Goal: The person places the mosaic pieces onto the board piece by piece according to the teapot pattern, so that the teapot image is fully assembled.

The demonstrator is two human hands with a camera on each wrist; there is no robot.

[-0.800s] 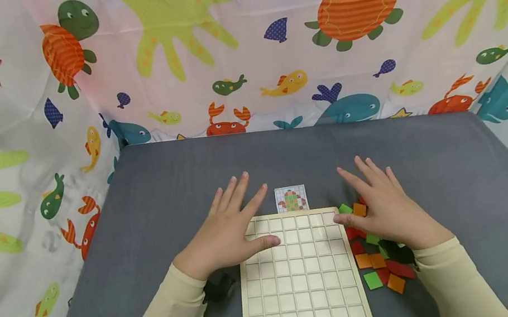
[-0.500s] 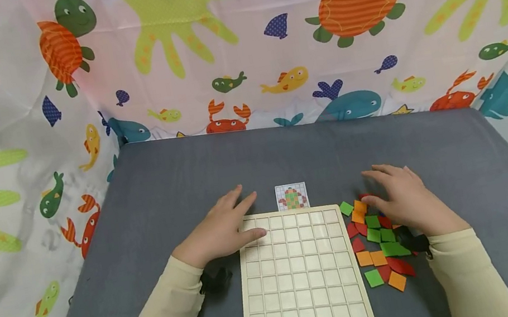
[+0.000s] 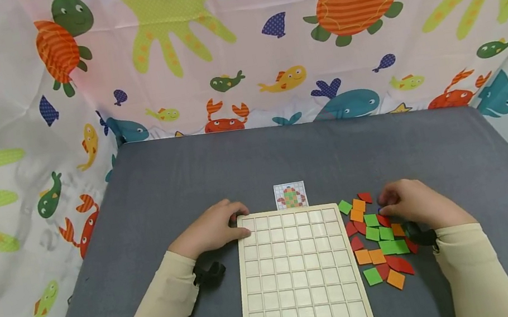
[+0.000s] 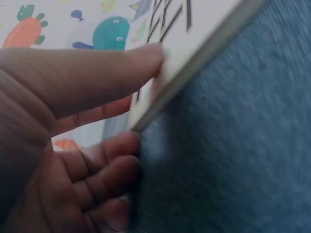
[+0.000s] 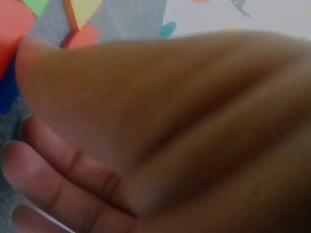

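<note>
My left hand (image 3: 210, 227) grips the upper left corner of a pale wooden grid board (image 3: 299, 269). In the left wrist view the thumb (image 4: 112, 73) lies on the board's top face, with curled fingers at its edge. Right of the board, my right hand (image 3: 417, 200) has its fingers curled at the far side of a pile of coloured tiles (image 3: 386, 232). A small blue piece (image 3: 380, 210) shows at its thumb tip, mostly hidden. The right wrist view shows that blue piece (image 5: 8, 92) just below the thumb, beside a red tile (image 5: 12, 34).
A small card (image 3: 290, 196) with a coloured grid picture lies against the board's far edge. Green, orange and red tiles are scattered along the board's right side. A grey cloth (image 3: 194, 169) covers the table, and a sea-animal curtain (image 3: 233, 43) hangs behind it.
My left hand has come down from above the board to its corner, fingers curling. My right hand has moved right and nearer, from spread fingers to curled ones at the blue piece.
</note>
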